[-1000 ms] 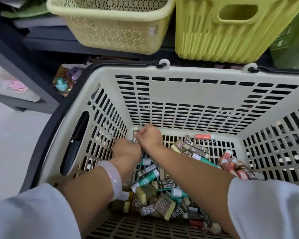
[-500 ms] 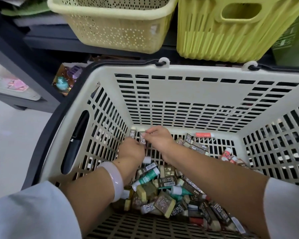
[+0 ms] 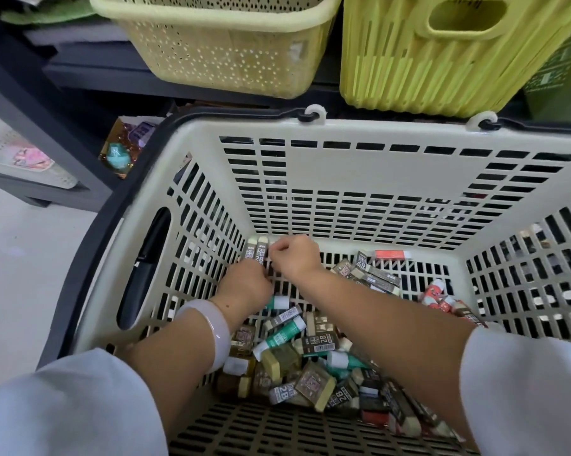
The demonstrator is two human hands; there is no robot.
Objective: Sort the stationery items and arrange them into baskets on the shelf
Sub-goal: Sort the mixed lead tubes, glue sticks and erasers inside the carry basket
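Note:
A cream slotted shopping basket [image 3: 360,179] holds a heap of small wrapped erasers [image 3: 313,360] in brown, green and red sleeves. Both my hands are deep inside it near the far left corner. My left hand [image 3: 244,286] grips a small upright stack of brown 2B erasers [image 3: 256,251]. My right hand [image 3: 294,256] pinches the side of that same stack with curled fingers. More brown erasers [image 3: 373,274] and red ones [image 3: 439,296] lie along the far and right side of the basket floor.
On the dark shelf above stand a pale yellow perforated basket [image 3: 218,57] and a brighter yellow-green slatted basket [image 3: 442,60]. A colourful packet [image 3: 126,149] lies on the lower shelf at left. Light floor shows at the left.
Both hands have risen slightly toward the far left corner, and the stack of brown 2B erasers now shows above my left hand with my right hand against it.

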